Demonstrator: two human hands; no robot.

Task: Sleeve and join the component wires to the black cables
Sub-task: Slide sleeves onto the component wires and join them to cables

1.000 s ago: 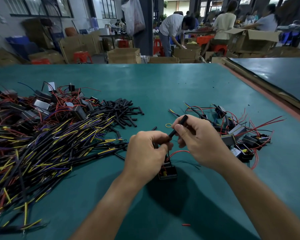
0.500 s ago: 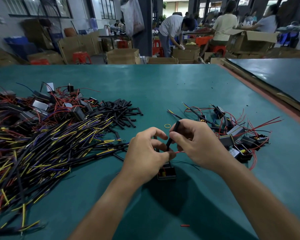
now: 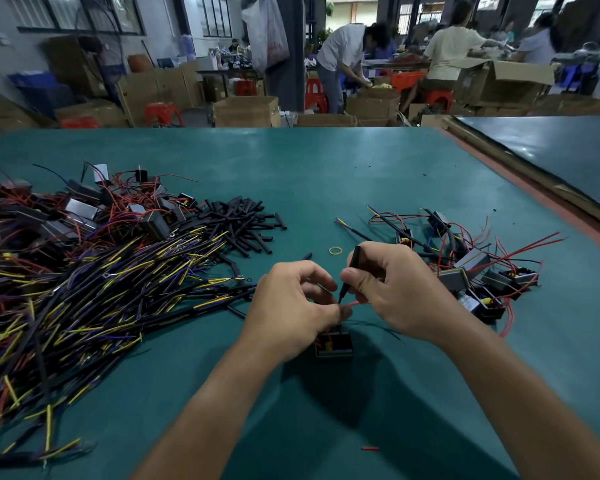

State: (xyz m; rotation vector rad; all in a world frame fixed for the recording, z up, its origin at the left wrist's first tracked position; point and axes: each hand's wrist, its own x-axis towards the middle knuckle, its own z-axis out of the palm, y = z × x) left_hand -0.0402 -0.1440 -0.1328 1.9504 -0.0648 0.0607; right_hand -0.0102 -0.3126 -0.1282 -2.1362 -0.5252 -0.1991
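A small black component (image 3: 334,345) rests on the green table (image 3: 326,174) just below my hands. Its red wire (image 3: 355,303) rises between them. My right hand (image 3: 392,289) pinches a short black sleeve tube (image 3: 349,273), held nearly upright with its lower end at the red wire. My left hand (image 3: 291,306) pinches the red wire close to the sleeve's lower end. A big pile of black cables (image 3: 84,289) with yellow and purple ends lies to the left. Loose black sleeves (image 3: 246,223) are heaped behind it.
More components with red wires (image 3: 66,209) lie far left. A group of components with red wires (image 3: 475,268) sits to the right of my hands. A yellow rubber band (image 3: 335,250) and a red wire scrap (image 3: 370,448) lie on the table. People work among cardboard boxes (image 3: 246,110) beyond.
My right hand has tilted the sleeve from slanted to nearly upright and lowered it toward the red wire. My left hand's fingers have shifted at the wire.
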